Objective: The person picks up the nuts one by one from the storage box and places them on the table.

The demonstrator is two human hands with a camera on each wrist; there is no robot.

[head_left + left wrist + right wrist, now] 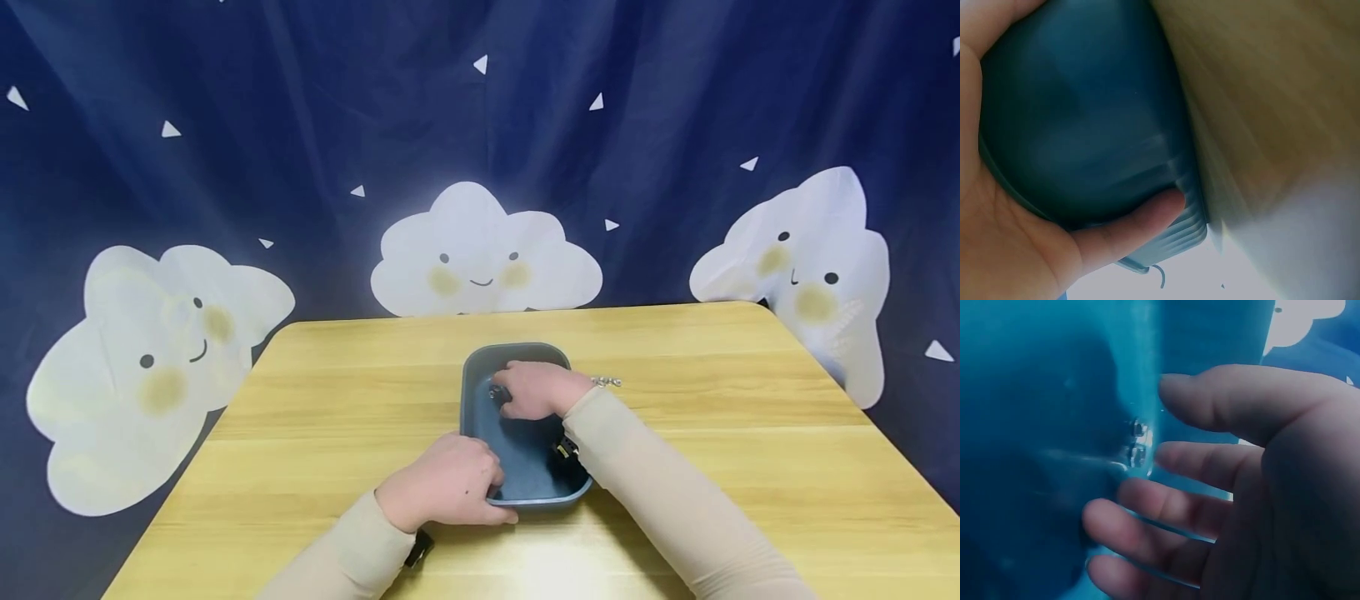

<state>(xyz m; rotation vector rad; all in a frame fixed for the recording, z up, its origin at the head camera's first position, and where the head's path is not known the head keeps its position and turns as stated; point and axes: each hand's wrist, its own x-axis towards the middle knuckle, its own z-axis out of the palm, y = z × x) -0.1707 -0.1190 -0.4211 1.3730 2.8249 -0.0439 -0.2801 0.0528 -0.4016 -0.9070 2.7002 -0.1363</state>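
A dark blue-green rectangular tub (525, 502) stands on the wooden table. At its near left corner my left hand (453, 482) grips the rim, fingers over the edge and thumb along the outer wall, as the left wrist view of the tub (1104, 125) also shows. My right hand (542, 389) is inside the tub towards the far end. Close to its fingertips, a few small shiny metal pieces (1138, 455), like nuts, lie by the tub's wall. Thumb and forefinger of the right hand (1235, 481) are apart, with nothing between them.
On the table (337, 392), just right of the tub, lies a short row of small shiny metal pieces (607, 382), partly behind the right wrist. A dark blue curtain (420, 108) with white clouds hangs behind the table.
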